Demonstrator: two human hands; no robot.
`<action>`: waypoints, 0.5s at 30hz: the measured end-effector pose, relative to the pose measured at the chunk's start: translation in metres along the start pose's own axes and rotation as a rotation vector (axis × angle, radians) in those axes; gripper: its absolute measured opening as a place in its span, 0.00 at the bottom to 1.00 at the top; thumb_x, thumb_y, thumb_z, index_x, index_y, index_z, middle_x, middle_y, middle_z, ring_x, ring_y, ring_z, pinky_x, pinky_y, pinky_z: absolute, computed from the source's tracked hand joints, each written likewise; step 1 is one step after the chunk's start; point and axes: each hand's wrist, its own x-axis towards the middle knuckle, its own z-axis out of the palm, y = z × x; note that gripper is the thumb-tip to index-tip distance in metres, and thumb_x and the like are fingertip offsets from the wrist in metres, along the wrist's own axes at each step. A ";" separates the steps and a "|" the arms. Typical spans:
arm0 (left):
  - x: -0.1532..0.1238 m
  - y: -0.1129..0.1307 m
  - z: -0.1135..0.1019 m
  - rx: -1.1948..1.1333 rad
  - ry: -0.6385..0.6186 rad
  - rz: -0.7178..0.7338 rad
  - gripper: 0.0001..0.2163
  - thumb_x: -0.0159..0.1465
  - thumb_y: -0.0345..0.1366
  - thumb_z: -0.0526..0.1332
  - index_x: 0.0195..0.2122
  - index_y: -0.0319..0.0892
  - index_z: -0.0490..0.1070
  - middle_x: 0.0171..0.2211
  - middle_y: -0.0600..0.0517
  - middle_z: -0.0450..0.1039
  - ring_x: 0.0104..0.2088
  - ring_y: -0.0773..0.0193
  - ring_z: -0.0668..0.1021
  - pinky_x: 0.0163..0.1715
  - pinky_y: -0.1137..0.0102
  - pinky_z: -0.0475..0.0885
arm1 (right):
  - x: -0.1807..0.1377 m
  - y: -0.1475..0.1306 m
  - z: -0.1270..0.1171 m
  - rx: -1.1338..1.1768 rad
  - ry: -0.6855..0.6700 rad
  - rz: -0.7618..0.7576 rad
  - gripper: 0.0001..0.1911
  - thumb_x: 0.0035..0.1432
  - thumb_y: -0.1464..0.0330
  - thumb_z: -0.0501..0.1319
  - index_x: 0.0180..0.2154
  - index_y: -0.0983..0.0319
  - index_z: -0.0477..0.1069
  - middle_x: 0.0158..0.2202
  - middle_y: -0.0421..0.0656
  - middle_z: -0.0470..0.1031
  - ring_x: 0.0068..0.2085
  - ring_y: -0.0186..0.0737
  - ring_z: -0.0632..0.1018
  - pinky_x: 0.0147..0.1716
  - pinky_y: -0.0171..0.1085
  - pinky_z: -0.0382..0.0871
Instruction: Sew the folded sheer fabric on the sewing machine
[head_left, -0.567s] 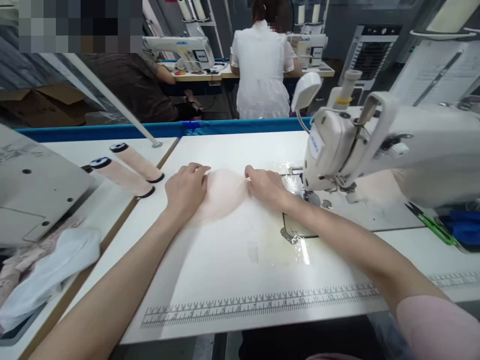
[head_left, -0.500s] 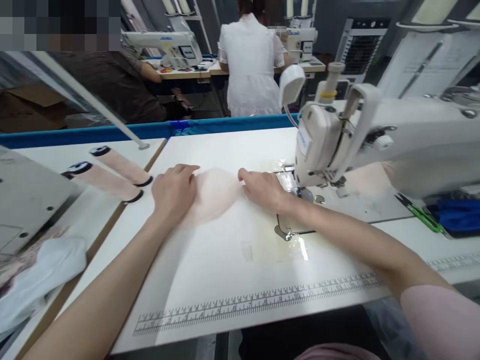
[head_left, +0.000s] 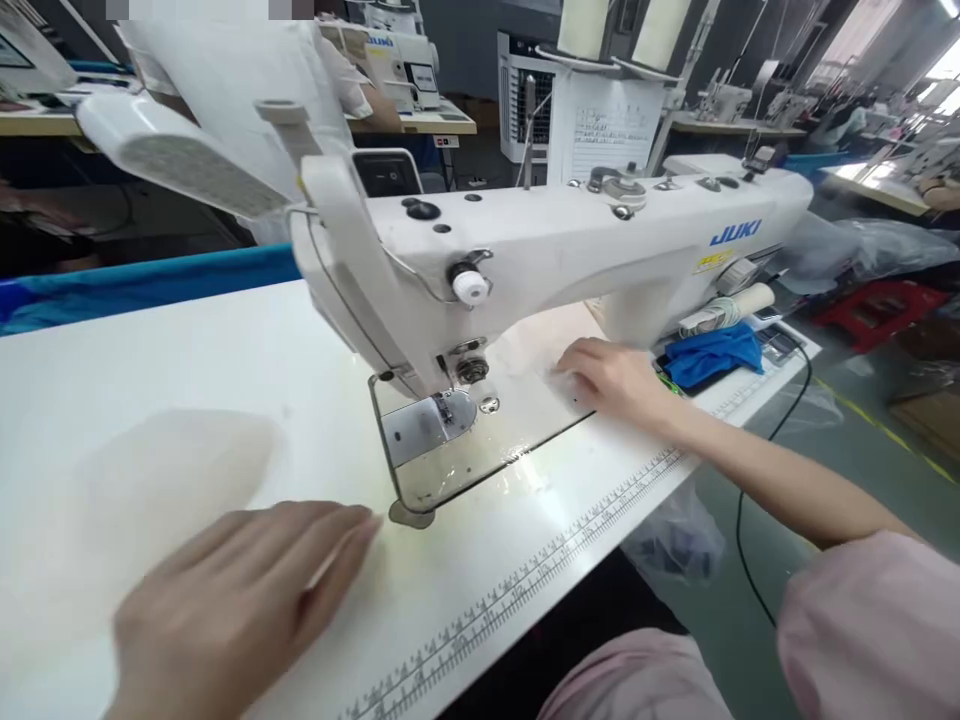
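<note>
On the white desk (head_left: 225, 350), the left hand (head_left: 240, 600) lies flat, fingers open, likely steadying pale fabric (head_left: 150, 480); the right hand (head_left: 615, 378) touches cloth (head_left: 536, 360) beneath the sewing machine (head_left: 570, 250), grip unclear.

Garment factory sewing floor: an industrial sewing machine (head_left: 555, 250) fills the centre, a second machine (head_left: 390, 60) at 11 o'clock, thread cones (head_left: 585, 25) at 1 o'clock, further workstations (head_left: 750, 100) at 2 o'clock.

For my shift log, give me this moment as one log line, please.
left hand: flat on table, by sheer fabric piece | right hand: fingers on pale pink fabric under JUKI sewing machine arm
</note>
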 end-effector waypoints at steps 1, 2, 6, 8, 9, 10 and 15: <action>0.010 0.018 0.008 0.067 -0.004 0.079 0.18 0.57 0.40 0.58 0.46 0.75 0.70 0.28 0.58 0.79 0.24 0.46 0.78 0.17 0.53 0.68 | 0.003 0.012 -0.001 -0.030 0.006 0.060 0.19 0.56 0.79 0.48 0.43 0.60 0.70 0.46 0.45 0.74 0.42 0.41 0.73 0.30 0.36 0.61; 0.020 0.033 0.016 0.078 -0.045 0.158 0.15 0.59 0.38 0.58 0.43 0.69 0.73 0.28 0.57 0.79 0.24 0.50 0.78 0.18 0.56 0.70 | 0.007 0.020 -0.001 -0.044 0.008 0.089 0.18 0.57 0.78 0.48 0.44 0.60 0.70 0.47 0.45 0.73 0.43 0.41 0.73 0.29 0.36 0.60; 0.051 0.069 0.046 0.088 -0.073 0.392 0.08 0.63 0.34 0.57 0.33 0.51 0.75 0.29 0.54 0.79 0.24 0.59 0.79 0.20 0.62 0.73 | 0.022 0.035 0.002 -0.065 -0.009 0.090 0.12 0.62 0.71 0.51 0.41 0.61 0.72 0.44 0.48 0.74 0.43 0.44 0.72 0.31 0.37 0.58; 0.062 0.079 0.059 0.113 -0.111 0.435 0.09 0.65 0.34 0.54 0.31 0.48 0.74 0.29 0.53 0.79 0.25 0.60 0.79 0.20 0.63 0.73 | 0.027 0.037 0.005 -0.072 -0.014 0.091 0.10 0.62 0.69 0.53 0.37 0.61 0.73 0.40 0.48 0.75 0.41 0.45 0.73 0.33 0.38 0.58; 0.068 0.083 0.066 0.118 -0.136 0.450 0.10 0.66 0.34 0.53 0.31 0.47 0.73 0.29 0.52 0.78 0.27 0.59 0.79 0.21 0.63 0.73 | 0.028 0.038 0.006 -0.073 -0.010 0.100 0.10 0.62 0.69 0.53 0.36 0.61 0.73 0.39 0.48 0.76 0.40 0.44 0.73 0.33 0.39 0.58; 0.073 0.087 0.073 0.121 -0.169 0.459 0.11 0.66 0.33 0.52 0.32 0.46 0.73 0.29 0.51 0.79 0.28 0.59 0.79 0.23 0.63 0.74 | 0.029 0.040 0.006 -0.072 -0.001 0.114 0.11 0.62 0.68 0.52 0.36 0.61 0.73 0.38 0.48 0.76 0.40 0.44 0.73 0.34 0.39 0.58; 0.111 0.098 0.118 0.137 -0.205 0.409 0.14 0.68 0.37 0.52 0.49 0.37 0.70 0.52 0.42 0.72 0.52 0.51 0.75 0.48 0.58 0.73 | 0.024 0.041 0.001 -0.026 0.064 0.211 0.15 0.65 0.68 0.48 0.44 0.60 0.72 0.39 0.49 0.76 0.38 0.45 0.73 0.32 0.39 0.56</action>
